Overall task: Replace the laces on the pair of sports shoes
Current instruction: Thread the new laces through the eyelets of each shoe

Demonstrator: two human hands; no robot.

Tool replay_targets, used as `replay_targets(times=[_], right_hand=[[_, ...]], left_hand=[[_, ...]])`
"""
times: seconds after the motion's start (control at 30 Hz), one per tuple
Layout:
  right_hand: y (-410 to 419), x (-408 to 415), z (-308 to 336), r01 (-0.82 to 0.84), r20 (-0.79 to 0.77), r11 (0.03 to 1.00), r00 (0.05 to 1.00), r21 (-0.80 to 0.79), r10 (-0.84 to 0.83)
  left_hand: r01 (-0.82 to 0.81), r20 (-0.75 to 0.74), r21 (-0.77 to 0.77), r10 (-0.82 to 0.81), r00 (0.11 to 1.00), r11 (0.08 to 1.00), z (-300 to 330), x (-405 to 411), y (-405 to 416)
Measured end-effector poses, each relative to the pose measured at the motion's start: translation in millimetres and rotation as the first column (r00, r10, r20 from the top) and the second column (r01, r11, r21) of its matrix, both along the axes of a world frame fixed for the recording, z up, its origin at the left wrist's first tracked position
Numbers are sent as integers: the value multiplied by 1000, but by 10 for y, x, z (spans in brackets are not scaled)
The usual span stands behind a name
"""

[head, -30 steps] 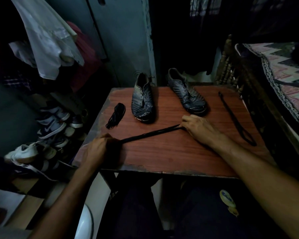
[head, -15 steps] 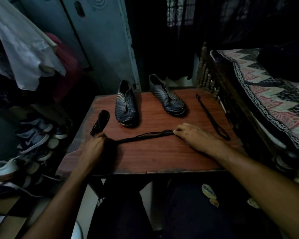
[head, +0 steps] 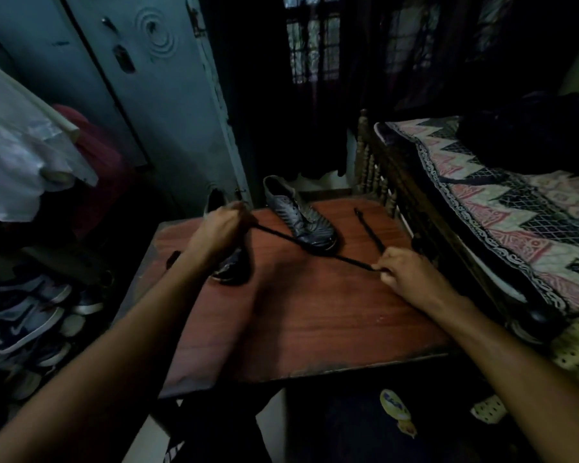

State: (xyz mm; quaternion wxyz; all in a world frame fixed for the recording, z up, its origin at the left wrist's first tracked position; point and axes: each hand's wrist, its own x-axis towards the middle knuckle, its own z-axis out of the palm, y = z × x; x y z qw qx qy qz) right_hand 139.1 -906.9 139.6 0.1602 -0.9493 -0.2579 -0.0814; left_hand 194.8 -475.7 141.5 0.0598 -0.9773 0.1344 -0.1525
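Two dark sports shoes stand on the reddish wooden table [head: 315, 315]. The right shoe [head: 301, 218] sits at the back middle. The left shoe [head: 229, 265] is mostly hidden behind my left hand [head: 219, 228], which is raised above it and grips one end of a black lace [head: 311, 248]. The lace runs taut across the table to my right hand [head: 400, 270], which pinches its other end near the right side. A second black lace [head: 370, 230] lies along the table's right edge. A small black lace bundle [head: 174, 257] peeks out at the left edge.
A pale metal cupboard [head: 141, 95] stands behind the table on the left. Several sneakers [head: 30, 325] are piled on the floor at the left, under hanging clothes [head: 24, 155]. A bed with a patterned cover [head: 502, 208] and carved wooden frame borders the table's right side.
My left hand has lifted from the table's near left corner up over the left shoe, carrying its lace end. My right hand slid right, and the lace now stretches diagonally.
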Motion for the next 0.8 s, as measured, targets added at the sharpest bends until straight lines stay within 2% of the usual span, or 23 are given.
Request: replay_targets(times=[0.07, 0.1, 0.2, 0.27, 0.43, 0.63, 0.8], right_hand=[[-208, -26, -2, 132, 36, 982, 990, 139, -138], [-268, -59, -26, 166, 35, 970, 984, 176, -175], [-366, -129, -156, 236, 6, 937, 969, 259, -246], [-338, -174, -238, 260, -15, 925, 964, 278, -266], [-282, -161, -310, 305, -56, 916, 952, 259, -301], [-284, -226, -267, 303, -43, 924, 953, 235, -301], [-305, -283, -315, 357, -52, 915, 934, 187, -354]], left_hand=[[99, 33, 34, -100, 994, 994, 838, 4, -864], [120, 49, 43, -122, 991, 992, 881, 165, -1072], [116, -63, 85, -111, 992, 990, 713, 749, -1479], [100, -114, 14, -97, 989, 995, 573, 1051, -1693], [149, -245, -150, -182, 952, 977, 316, 1441, -2029], [182, -265, -317, -272, 925, 931, 249, 1758, -2266], [185, -299, -272, -266, 916, 944, 119, 1806, -2294]])
